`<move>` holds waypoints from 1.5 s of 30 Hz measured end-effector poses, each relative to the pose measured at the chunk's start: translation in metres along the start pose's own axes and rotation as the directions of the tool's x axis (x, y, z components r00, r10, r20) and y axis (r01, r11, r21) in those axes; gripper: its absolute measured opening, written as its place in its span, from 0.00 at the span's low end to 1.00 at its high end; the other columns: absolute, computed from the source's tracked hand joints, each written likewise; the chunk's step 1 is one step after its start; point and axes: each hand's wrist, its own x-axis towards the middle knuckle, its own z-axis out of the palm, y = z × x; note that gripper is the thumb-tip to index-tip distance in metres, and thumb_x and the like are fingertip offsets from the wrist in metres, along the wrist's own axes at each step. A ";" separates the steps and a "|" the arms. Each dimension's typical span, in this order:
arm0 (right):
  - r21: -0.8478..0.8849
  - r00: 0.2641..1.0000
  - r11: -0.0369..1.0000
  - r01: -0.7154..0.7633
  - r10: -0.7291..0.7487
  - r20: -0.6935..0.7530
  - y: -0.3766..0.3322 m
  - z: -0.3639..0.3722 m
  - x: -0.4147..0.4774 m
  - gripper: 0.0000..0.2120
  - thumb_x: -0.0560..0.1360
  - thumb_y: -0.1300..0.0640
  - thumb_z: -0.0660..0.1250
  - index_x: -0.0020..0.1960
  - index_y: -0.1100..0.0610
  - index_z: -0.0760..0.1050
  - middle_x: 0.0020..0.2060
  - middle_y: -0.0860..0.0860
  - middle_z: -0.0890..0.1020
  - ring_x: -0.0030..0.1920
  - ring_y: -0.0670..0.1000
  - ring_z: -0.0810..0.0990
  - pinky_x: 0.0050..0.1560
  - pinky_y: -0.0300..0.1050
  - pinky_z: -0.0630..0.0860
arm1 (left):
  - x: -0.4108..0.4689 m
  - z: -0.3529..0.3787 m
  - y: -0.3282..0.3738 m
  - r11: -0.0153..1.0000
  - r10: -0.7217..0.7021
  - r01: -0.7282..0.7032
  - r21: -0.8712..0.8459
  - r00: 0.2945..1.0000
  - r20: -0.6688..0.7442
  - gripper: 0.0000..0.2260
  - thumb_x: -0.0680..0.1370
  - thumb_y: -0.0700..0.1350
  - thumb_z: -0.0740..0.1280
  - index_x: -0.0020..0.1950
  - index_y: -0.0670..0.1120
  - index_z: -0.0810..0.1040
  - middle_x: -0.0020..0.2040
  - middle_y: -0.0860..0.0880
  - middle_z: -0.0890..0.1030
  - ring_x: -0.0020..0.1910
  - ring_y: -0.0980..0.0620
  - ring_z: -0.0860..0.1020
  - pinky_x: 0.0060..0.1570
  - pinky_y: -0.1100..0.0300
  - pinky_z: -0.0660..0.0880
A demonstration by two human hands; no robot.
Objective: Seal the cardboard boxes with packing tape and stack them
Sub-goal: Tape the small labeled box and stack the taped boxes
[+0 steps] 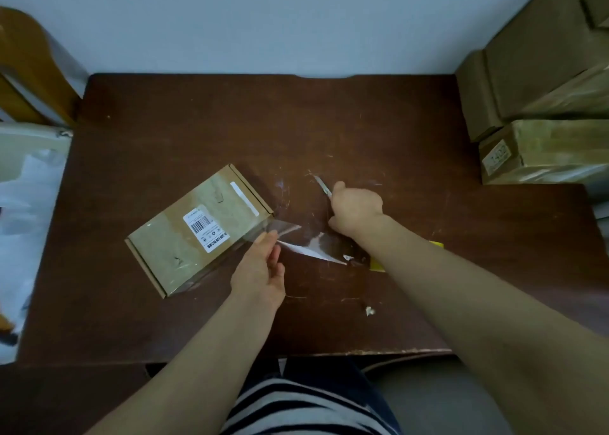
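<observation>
Cardboard box, tape in left hand

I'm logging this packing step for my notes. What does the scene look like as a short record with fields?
box: flat cardboard box, labelled, lying on the table
tape: clear tape strip running off the box's right edge
left hand: holds the tape strip
right hand: grips a cutter, blade pointing away
stack: stacked boxes at the table's far right

Left hand and right hand are bare; shirt is black-and-white striped.
</observation>
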 end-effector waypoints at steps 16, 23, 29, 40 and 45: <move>0.838 0.942 0.435 -0.329 0.213 0.260 -0.005 0.043 -0.111 0.10 0.80 0.62 0.54 0.46 0.59 0.73 0.30 0.50 0.81 0.19 0.44 0.73 0.22 0.37 0.69 | 0.002 -0.005 0.012 0.993 -0.094 0.100 -0.062 0.991 0.092 0.07 0.72 0.33 0.71 0.50 0.39 0.80 0.42 0.46 0.81 0.41 0.55 0.80 0.31 0.70 0.76; 0.625 0.953 0.719 -0.303 0.235 0.191 -0.026 0.041 -0.098 0.11 0.80 0.62 0.56 0.50 0.65 0.76 0.49 0.61 0.84 0.50 0.59 0.81 0.51 0.49 0.78 | -0.003 -0.007 0.014 0.992 -0.096 0.106 -0.071 0.987 0.126 0.05 0.72 0.33 0.71 0.47 0.39 0.81 0.43 0.44 0.82 0.43 0.53 0.82 0.34 0.66 0.80; 0.637 0.955 0.712 -0.296 0.219 0.198 -0.033 0.055 -0.099 0.13 0.80 0.62 0.55 0.56 0.65 0.77 0.49 0.60 0.83 0.41 0.57 0.81 0.46 0.48 0.79 | -0.004 -0.009 0.015 0.998 -0.061 0.062 -0.005 0.987 0.148 0.04 0.72 0.34 0.72 0.46 0.39 0.81 0.43 0.45 0.82 0.44 0.54 0.82 0.38 0.66 0.80; 0.549 0.978 0.830 0.094 0.025 -0.206 -0.045 0.105 -0.123 0.15 0.78 0.49 0.65 0.60 0.57 0.78 0.53 0.53 0.79 0.57 0.52 0.74 0.56 0.43 0.69 | 0.001 -0.016 0.051 0.996 0.088 -0.091 0.006 0.980 0.177 0.09 0.71 0.36 0.74 0.49 0.40 0.80 0.46 0.47 0.83 0.43 0.56 0.83 0.38 0.68 0.78; 0.921 0.897 0.344 0.180 0.328 -0.297 -0.049 0.068 -0.119 0.03 0.76 0.56 0.68 0.50 0.51 0.78 0.47 0.48 0.80 0.49 0.47 0.78 0.51 0.46 0.76 | -0.019 -0.021 0.070 0.991 0.012 -0.053 0.125 0.950 0.312 0.09 0.65 0.34 0.74 0.44 0.40 0.81 0.39 0.46 0.84 0.40 0.54 0.84 0.35 0.67 0.78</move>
